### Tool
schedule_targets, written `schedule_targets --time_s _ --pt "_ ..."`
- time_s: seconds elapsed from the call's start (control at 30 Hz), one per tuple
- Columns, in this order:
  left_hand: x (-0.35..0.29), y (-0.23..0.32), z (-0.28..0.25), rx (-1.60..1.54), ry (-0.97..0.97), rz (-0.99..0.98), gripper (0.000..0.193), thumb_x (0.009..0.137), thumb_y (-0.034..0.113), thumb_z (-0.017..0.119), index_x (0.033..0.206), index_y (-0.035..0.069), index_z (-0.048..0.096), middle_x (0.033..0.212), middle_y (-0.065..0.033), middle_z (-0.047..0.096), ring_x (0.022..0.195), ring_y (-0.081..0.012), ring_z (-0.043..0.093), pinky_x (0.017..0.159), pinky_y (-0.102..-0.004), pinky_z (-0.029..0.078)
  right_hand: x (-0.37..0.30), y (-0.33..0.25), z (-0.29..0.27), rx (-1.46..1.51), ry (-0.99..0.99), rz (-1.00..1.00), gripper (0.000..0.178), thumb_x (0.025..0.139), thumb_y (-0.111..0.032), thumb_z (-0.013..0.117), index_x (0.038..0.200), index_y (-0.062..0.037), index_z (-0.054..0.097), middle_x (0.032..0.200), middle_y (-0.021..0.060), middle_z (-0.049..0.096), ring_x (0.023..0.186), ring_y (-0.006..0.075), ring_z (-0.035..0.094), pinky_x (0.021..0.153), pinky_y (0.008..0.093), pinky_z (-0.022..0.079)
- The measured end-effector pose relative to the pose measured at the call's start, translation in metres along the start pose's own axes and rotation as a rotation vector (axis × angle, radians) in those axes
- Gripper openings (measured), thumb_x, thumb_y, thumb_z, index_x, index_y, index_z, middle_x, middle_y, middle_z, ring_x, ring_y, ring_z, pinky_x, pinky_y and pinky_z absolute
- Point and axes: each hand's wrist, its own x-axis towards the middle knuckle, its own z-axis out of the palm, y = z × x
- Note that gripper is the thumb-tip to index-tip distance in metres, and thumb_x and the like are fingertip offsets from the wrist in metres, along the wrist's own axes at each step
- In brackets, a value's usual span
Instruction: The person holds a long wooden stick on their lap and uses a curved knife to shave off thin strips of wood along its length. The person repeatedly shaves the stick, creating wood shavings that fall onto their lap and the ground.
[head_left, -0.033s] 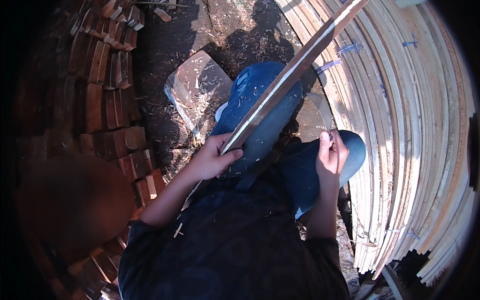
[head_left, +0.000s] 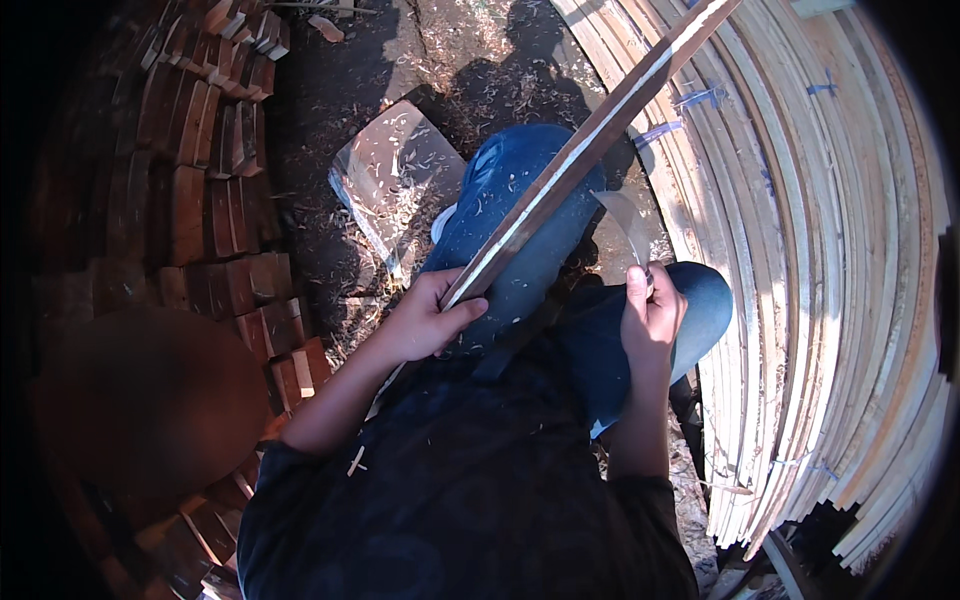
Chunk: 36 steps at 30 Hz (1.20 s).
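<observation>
My left hand (head_left: 430, 320) is wrapped round the near part of a long, dark brown wooden strip (head_left: 578, 163) with a pale stripe along it. The strip slants over my left thigh and runs up to the far right. In my right hand (head_left: 655, 312), above my right knee, is a knife with a broad curved blade (head_left: 627, 218). Its handle is mostly hidden in my closed fingers. The blade points up and to the left, its tip close to the right side of the strip but apparently apart from it.
Stacks of brown wood blocks (head_left: 190, 215) rise on the left. Long pale wood strips (head_left: 790, 260), tied in bundles with blue bands, fill the right side. A flat board (head_left: 385, 150) sprinkled with shavings lies beyond my left leg. Shavings litter the ground (head_left: 510, 90).
My right hand has shifted slightly left with the knife, and the blade has swung toward the strip. The left hand and the strip stay almost where they were.
</observation>
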Motion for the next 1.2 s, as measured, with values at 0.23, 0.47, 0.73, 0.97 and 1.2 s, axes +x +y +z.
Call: schedule_targets --time_s 0.23,0.47,0.73,0.97,1.2 --pt "0.002 -0.002 0.003 0.098 0.065 0.058 0.026 0.095 0.023 0.061 0.105 -0.001 0.061 0.067 0.003 0.053 0.063 -0.0043 0.048 0.058 -0.0248 0.041 -0.009 -0.027 0.04 -0.098 -0.195 -0.058 0.038 0.086 -0.029 0.072 0.068 -0.0045 0.049 0.051 0.008 0.046 0.044 0.0261 0.051 0.043 0.0349 0.04" --pt "0.004 0.005 0.004 0.176 0.064 0.102 0.031 0.094 0.022 0.061 0.113 -0.004 0.059 0.076 -0.0034 0.06 0.072 -0.008 0.053 0.067 -0.0284 0.046 0.008 -0.032 0.035 -0.317 -0.106 -0.299 0.041 0.082 -0.033 0.074 0.065 -0.0087 0.046 0.053 0.0042 0.048 0.046 0.0231 0.055 0.041 0.0353 0.043" --pt "0.006 -0.003 0.0 0.203 0.052 0.143 0.029 0.095 0.022 0.061 0.109 -0.003 0.059 0.073 -0.0048 0.056 0.07 -0.0097 0.052 0.066 -0.0298 0.045 0.028 -0.012 0.037 -0.439 0.019 -0.425 0.039 0.078 -0.041 0.075 0.07 -0.0096 0.053 0.058 0.0047 0.054 0.05 0.0243 0.059 0.044 0.0349 0.047" --pt "0.007 -0.006 -0.002 0.159 0.037 0.129 0.028 0.095 0.023 0.06 0.107 -0.002 0.059 0.072 -0.0022 0.053 0.069 -0.008 0.048 0.064 -0.0287 0.043 0.066 0.007 0.008 -0.528 0.147 -0.352 0.039 0.083 -0.041 0.072 0.07 -0.0067 0.058 0.057 0.0103 0.058 0.051 0.0307 0.06 0.047 0.0376 0.046" --pt "0.008 -0.005 -0.002 0.11 0.01 0.126 0.031 0.096 0.023 0.06 0.113 -0.003 0.058 0.074 -0.0021 0.054 0.071 -0.0074 0.049 0.065 -0.0278 0.044 0.043 0.007 0.026 -0.405 0.116 -0.222 0.037 0.087 -0.038 0.069 0.073 -0.0059 0.06 0.056 0.0141 0.059 0.051 0.0336 0.062 0.047 0.0398 0.048"
